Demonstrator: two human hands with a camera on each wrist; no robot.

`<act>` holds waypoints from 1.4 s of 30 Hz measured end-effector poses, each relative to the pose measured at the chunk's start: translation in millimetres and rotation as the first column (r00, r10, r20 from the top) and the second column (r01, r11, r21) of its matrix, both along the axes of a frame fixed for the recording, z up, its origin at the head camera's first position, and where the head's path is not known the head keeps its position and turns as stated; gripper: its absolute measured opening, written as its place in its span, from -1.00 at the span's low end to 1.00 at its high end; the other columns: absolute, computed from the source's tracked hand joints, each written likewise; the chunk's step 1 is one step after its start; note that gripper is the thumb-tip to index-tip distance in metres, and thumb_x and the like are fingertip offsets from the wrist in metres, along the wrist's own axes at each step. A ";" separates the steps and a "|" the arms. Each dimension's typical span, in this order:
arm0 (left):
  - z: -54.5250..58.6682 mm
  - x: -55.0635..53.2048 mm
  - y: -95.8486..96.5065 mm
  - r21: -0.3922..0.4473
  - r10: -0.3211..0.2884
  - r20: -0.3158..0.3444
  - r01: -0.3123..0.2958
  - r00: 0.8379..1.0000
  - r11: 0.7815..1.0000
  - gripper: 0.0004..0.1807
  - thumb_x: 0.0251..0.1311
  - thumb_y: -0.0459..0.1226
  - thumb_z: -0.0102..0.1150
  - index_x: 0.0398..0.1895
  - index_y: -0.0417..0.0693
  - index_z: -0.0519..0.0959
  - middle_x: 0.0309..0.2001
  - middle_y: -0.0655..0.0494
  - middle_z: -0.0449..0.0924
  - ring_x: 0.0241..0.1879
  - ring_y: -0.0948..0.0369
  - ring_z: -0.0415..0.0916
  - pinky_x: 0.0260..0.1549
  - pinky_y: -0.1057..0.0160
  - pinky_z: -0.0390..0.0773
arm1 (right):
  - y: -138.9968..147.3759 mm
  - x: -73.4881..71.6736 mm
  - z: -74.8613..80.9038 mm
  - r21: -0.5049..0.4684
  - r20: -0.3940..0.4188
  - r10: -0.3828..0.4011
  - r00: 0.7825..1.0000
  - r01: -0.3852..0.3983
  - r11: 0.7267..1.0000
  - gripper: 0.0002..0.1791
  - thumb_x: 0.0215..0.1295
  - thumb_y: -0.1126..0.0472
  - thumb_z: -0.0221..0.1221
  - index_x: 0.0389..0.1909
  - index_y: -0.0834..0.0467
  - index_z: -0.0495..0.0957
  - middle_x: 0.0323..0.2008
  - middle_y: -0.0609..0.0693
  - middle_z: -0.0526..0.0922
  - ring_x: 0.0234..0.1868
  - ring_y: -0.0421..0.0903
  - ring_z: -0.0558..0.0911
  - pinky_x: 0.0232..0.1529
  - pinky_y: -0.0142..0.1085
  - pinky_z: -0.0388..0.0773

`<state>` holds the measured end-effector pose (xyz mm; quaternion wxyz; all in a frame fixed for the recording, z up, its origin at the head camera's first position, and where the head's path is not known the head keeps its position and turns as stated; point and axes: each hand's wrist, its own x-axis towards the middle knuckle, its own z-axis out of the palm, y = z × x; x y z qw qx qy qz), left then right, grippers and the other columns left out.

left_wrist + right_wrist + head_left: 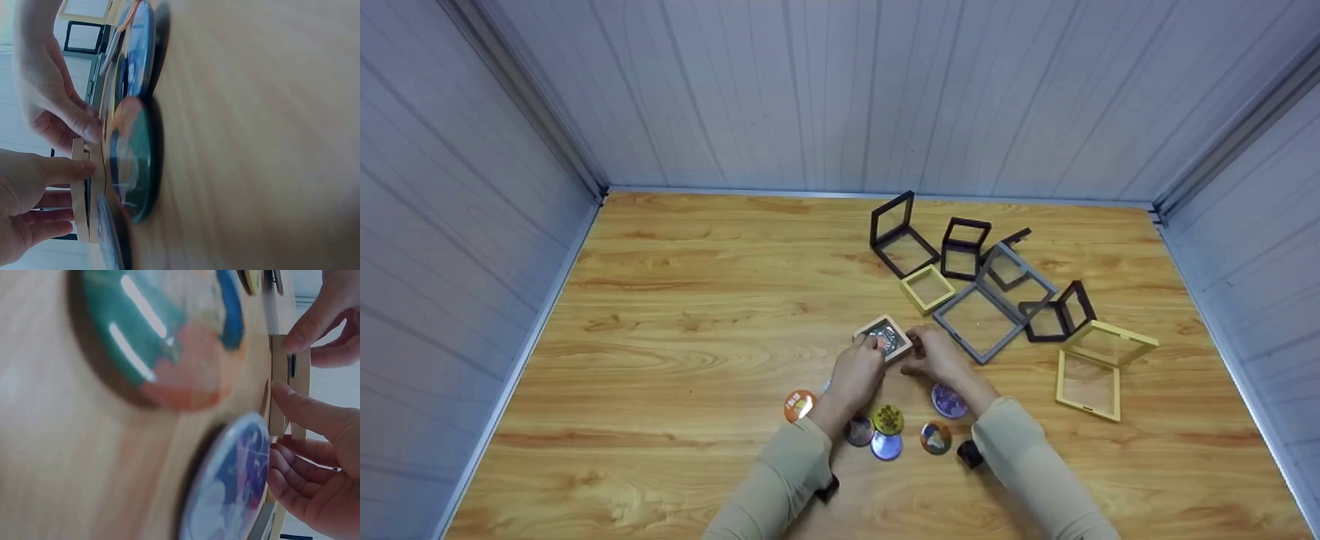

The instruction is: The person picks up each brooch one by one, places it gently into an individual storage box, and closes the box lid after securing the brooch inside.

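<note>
A small beige square display frame (pixel 897 351) lies tilted on the table, a patterned round badge (pixel 891 334) showing in it. In the left wrist view a thin gap separates its two halves along the near side. My left hand (pixel 858 377) holds it from the near left, thumb at the near edge and fingers over the top. My right hand (pixel 941 358) grips the right corner, its thumb (pixel 298 402) against the near side and its other fingers curled at the right edge. The frame's far side is hidden in both wrist views.
Several round badges, including an orange one (pixel 799 406), a yellow one (pixel 889 420) and a purple one (pixel 949 402), lie near my forearms. Beyond to the right stand open black frames (pixel 966 247), a large grey frame (pixel 986 346) and yellow frames (pixel 1089 405). Panel walls (pixel 840 97) enclose the table.
</note>
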<state>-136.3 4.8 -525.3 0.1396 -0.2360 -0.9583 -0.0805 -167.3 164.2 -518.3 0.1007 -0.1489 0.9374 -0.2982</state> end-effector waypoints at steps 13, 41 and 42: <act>5.3 -13.8 -27.7 -0.021 -0.016 0.046 0.017 0.999 1.000 -0.88 0.00 -0.49 0.05 -0.44 -0.24 0.60 -0.36 -0.02 0.50 -0.34 0.13 0.46 -0.46 0.27 0.53 | 23.8 -17.5 16.4 0.120 -0.138 0.050 0.989 -0.033 0.992 -0.61 -0.06 0.33 0.29 -0.16 0.39 0.49 -0.24 0.21 0.50 -0.22 0.10 0.51 -0.18 -0.13 0.46; 7.6 -34.8 -99.2 -0.107 0.025 0.113 -0.013 0.993 0.994 -0.88 0.00 -0.50 0.10 -0.35 -0.35 0.56 -0.38 -0.13 0.51 -0.43 0.07 0.51 -0.48 0.20 0.52 | 56.7 -68.7 -0.3 -0.038 -0.340 0.106 0.935 -0.127 0.991 -0.87 0.06 0.40 0.16 -0.34 0.28 0.58 -0.28 0.13 0.48 -0.21 0.10 0.44 -0.14 -0.05 0.35; 7.4 -35.5 -102.2 -0.105 0.025 0.104 -0.014 0.994 0.994 -0.88 -0.01 -0.50 0.10 -0.36 -0.35 0.56 -0.39 -0.13 0.51 -0.44 0.06 0.51 -0.50 0.19 0.52 | 57.9 -70.4 -5.1 -0.088 -0.350 0.106 0.931 -0.145 0.985 -0.89 0.07 0.38 0.15 -0.35 0.26 0.59 -0.29 0.12 0.47 -0.22 0.10 0.44 -0.13 -0.03 0.33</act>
